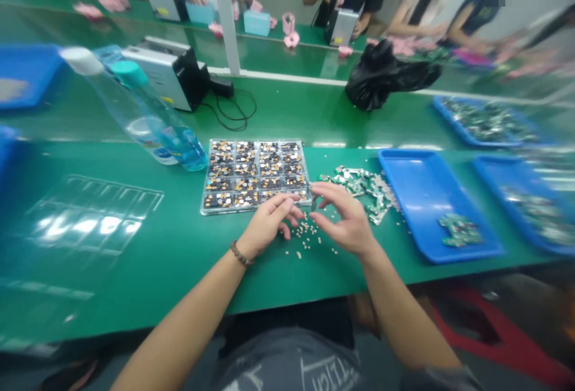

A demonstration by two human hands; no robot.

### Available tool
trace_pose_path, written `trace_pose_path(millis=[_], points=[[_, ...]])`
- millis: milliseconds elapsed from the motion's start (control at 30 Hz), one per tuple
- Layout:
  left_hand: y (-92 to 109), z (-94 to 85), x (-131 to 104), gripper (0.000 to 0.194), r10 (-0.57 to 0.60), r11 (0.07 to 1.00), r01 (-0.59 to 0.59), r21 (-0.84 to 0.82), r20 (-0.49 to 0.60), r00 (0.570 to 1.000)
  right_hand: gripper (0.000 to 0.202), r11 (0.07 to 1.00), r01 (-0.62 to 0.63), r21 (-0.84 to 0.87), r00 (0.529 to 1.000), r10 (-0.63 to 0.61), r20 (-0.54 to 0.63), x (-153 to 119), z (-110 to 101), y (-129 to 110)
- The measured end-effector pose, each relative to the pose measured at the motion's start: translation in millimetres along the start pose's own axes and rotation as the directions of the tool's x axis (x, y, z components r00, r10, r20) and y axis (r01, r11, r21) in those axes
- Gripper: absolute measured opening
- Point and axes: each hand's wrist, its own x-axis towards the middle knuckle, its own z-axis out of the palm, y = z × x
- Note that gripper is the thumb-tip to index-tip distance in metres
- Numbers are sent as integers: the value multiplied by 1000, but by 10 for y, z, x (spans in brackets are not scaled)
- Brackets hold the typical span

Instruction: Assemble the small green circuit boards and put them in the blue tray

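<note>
Weight appears slight for the small dark piece at centre frame, set between thumb and forefinger of the right hand. It is judged stiff and thin, liable to slip or snap if squeezed hard; a light pinch along its edges, clear of its faces, is the advisable hold. The right hand stands in a narrow pinch on it, palm turned inward. The left hand, wearing a beaded bracelet, faces it just apart, fingers loosely curled; whether it grips anything cannot be told.

Appearance: the piece is greyish green, upright, blurred; no markings are legible. Below the hands, small pale bits lie scattered on the green bench; these look light and easily lost, better lifted singly by fingertip. Right of centre, a loose pile of green boards lies tangled, with pale edges; these seem rigid and best taken by the rim. Beyond the left hand, a clear compartment tray holds dark, white and orange parts. At right, a blue tray carries a small cluster of boards near its lower end.
</note>
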Motion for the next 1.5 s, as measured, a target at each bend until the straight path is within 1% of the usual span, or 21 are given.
trace_pose_path(millis=[67,133,200,233,333,400,467,567,667,800,867,900,967,1033,1100,1167,1233,1333,1400,1433,1500], points=[[-10,7,15,44,-30,989,36,-142,38,999,41,998,60,-31,998,-59,38,-104,164,-68],[-30,13,24,38,-33,980,38,-195,26,999,39,990,125,-64,989,-119,87,-172,276,-94],[-48,20,27,32,-57,974,61,-218,24,998,39,985,166,-48,981,-160,106,-204,313,-104],[-53,24,26,31,-74,969,80,-234,33,997,39,987,157,-26,984,-154,88,-211,308,-113],[-51,38,17,30,-111,947,120,-297,48,993,33,999,9,46,999,-7,-37,-212,263,-166],[-46,46,11,32,-122,936,128,-328,40,992,23,993,-91,73,991,98,-97,-206,251,-212],[-47,49,9,35,-127,933,134,-333,44,991,14,989,-129,68,984,136,-119,-193,268,-247],[-60,51,11,35,-113,945,123,-303,50,992,10,988,-148,42,980,152,-131,-167,325,-260],[-74,47,19,32,-91,964,93,-248,19,996,7,976,-192,104,970,205,-134,-157,379,-228],[-88,30,42,30,-15,990,7,-138,-61,998,11,895,-319,312,915,376,-143,-224,380,-136],[-93,28,46,31,28,995,-36,-97,-84,996,14,862,-370,346,884,442,-155,-281,325,-91],[-95,33,43,32,47,997,-52,-51,-91,995,14,857,-397,328,876,461,-144,-308,284,-76],[-99,53,25,33,95,989,-82,124,-102,990,18,855,-449,260,868,486,-100,-348,195,-59],[-107,82,-2,30,147,936,-108,336,-93,985,25,848,-477,231,867,497,-31,-366,128,-53],[-120,106,-27,27,176,880,-125,458,-70,982,26,831,-489,266,866,499,31,-370,106,-45],[-134,114,-41,25,161,870,-119,479,-49,986,24,804,-511,305,856,510,89,-380,116,-28],[-142,106,-45,25,109,890,-96,445,-3,994,23,793,-520,318,851,512,117,-411,118,-5],[-135,82,-53,29,-21,944,-20,329,123,992,16,858,-432,278,902,404,154,-498,32,31],[-118,73,-75,30,-60,960,2,279,201,978,14,906,-373,199,914,322,248,-553,-85,56],[-106,73,-91,29,-40,955,-34,296,239,970,13,922,-359,143,903,305,302,-567,-149,71],[-83,87,-133,23,68,889,-211,406,339,938,14,942,-334,12,873,305,381,-543,-250,101]])
